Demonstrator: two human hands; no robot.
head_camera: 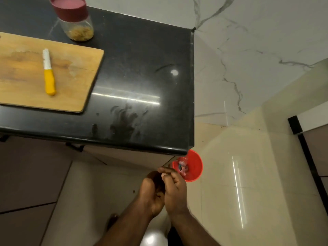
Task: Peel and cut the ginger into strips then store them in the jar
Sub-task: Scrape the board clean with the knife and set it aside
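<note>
Ginger strips [80, 33] lie in the capped jar [75, 18] at the table's [142, 68] far side, just beyond the board [74, 82], where the knife [48, 73] rests. Below the table's corner, left hand [150, 190] and right hand [174, 190] press together, fingers curled; whether they hold anything is hidden. A red bin [194, 167] sits beyond them on the floor [248, 174].

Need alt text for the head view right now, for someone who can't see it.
Both hands, left hand and right hand, meet over a red bin below the black counter. On it a yellow-handled knife lies on a cutting board, beside a lidded jar of strips.
</note>
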